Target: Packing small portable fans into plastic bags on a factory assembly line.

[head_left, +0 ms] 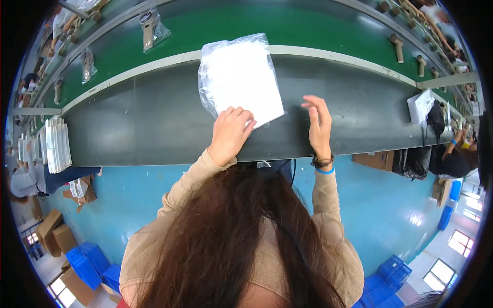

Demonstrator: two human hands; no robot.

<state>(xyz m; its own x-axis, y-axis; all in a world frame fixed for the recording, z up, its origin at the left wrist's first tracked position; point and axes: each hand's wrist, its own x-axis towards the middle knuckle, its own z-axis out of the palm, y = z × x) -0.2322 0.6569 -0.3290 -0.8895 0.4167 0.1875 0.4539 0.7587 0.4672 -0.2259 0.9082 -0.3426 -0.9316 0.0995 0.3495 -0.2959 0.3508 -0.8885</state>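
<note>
A flat white packet (242, 77) in a clear, crinkled plastic bag lies on the dark grey bench top, its far end reaching over the light rail. My left hand (232, 134) is at the packet's near edge, its fingers bent over that edge and closed on it; the fingertips are partly hidden. To the right of the packet, my right hand (319, 126) is held over the bench with nothing in it. Its fingers are partly bent, and the thumb stands apart from them.
Beyond the rail, a green conveyor belt (308, 25) carries bagged handheld devices (148, 32) and unwrapped ones (397, 47). A stack of white flat packs (57, 145) stands at the left bench end. A white bag (422, 107) and black item (436, 119) lie at the right.
</note>
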